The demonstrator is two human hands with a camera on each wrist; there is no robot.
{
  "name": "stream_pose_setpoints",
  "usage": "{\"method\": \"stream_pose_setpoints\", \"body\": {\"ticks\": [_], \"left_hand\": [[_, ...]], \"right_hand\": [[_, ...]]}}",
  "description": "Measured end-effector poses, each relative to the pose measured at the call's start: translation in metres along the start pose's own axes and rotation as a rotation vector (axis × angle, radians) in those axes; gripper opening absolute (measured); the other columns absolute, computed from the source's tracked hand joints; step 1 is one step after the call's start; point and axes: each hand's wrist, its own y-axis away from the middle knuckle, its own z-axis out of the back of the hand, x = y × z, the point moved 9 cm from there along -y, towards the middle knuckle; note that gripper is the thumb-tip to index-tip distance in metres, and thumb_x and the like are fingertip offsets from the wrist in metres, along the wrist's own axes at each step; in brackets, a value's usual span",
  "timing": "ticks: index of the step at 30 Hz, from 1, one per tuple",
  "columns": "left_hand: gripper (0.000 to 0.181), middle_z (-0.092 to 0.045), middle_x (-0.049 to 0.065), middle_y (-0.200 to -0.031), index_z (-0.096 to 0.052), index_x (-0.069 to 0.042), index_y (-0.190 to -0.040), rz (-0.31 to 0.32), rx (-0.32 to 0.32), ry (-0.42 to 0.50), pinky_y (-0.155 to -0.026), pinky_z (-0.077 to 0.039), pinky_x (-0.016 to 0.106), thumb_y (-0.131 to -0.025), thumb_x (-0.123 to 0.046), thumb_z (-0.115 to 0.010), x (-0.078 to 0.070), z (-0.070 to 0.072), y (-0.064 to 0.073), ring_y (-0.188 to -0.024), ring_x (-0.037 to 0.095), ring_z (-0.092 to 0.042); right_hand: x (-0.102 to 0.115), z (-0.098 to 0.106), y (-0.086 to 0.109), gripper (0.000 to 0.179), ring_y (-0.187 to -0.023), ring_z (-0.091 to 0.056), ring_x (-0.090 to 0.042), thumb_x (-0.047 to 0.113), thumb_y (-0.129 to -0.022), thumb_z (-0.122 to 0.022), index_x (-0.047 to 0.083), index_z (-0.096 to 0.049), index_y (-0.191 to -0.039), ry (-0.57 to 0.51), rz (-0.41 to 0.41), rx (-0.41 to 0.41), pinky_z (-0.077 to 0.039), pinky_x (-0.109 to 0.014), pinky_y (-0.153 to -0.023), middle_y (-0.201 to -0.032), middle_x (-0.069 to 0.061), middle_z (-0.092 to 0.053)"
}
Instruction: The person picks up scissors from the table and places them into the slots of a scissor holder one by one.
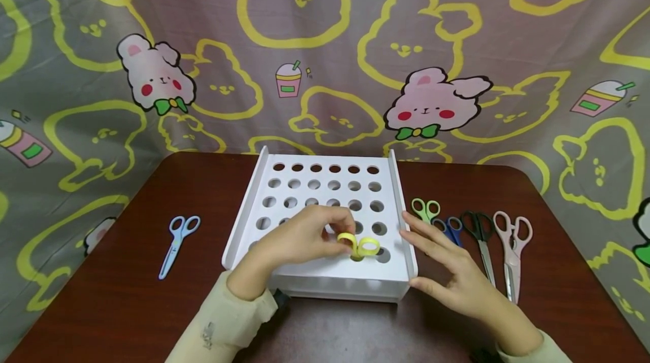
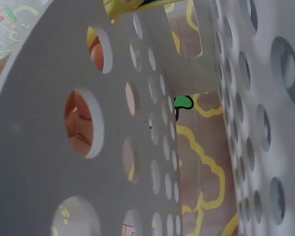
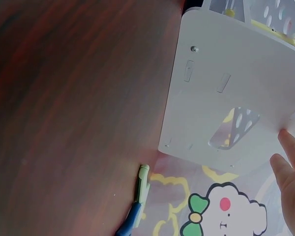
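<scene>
A white rack (image 1: 325, 175) with rows of round holes in its sloping top stands at the middle of the table. My left hand (image 1: 304, 234) pinches yellow-handled scissors (image 1: 358, 253) at a hole in the front row, near the right end. In the left wrist view, part of the yellow scissors (image 2: 125, 7) shows under the perforated panel, and finger skin shows through its holes. Against the outside of the rack's right side panel (image 3: 206, 93), my right hand (image 1: 457, 275) rests with fingers extended. Its fingertips touch the panel; the thumb lies by the front corner.
Light blue scissors (image 1: 175, 244) lie left of the rack. To its right are green scissors (image 1: 425, 210), dark blue scissors (image 1: 453, 231), black scissors (image 1: 480, 234) and pink scissors (image 1: 514, 256), partly behind my right hand. A patterned curtain (image 1: 325, 64) hangs behind the brown table (image 1: 127, 272).
</scene>
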Motion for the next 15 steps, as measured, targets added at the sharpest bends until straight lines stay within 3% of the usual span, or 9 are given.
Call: {"method": "stream_pose_setpoints", "body": {"ticks": [9, 15], "left_hand": [[0.02, -0.071, -0.007, -0.096, -0.066, -0.016, -0.102, 0.04, -0.05, -0.048, -0.08, -0.053, 0.028, -0.085, -0.012, -0.077, -0.009, 0.019, 0.012, -0.095, 0.01, -0.067], [0.022, -0.071, -0.009, -0.1, -0.067, -0.018, -0.106, 0.063, -0.116, -0.074, -0.079, -0.051, 0.031, -0.086, -0.015, -0.076, -0.014, 0.038, 0.029, -0.097, 0.009, -0.065]], "right_hand": [[0.003, 0.001, 0.001, 0.063, -0.146, -0.039, -0.021, 0.033, -0.09, -0.074, -0.007, -0.056, -0.135, 0.0, 0.01, -0.003, -0.031, -0.019, -0.115, -0.151, -0.025, -0.043], [0.005, 0.0, 0.0, 0.062, -0.146, -0.039, -0.022, 0.032, -0.09, -0.074, -0.008, -0.056, -0.134, -0.008, 0.029, -0.012, -0.031, -0.02, -0.116, -0.151, -0.026, -0.043]]}}
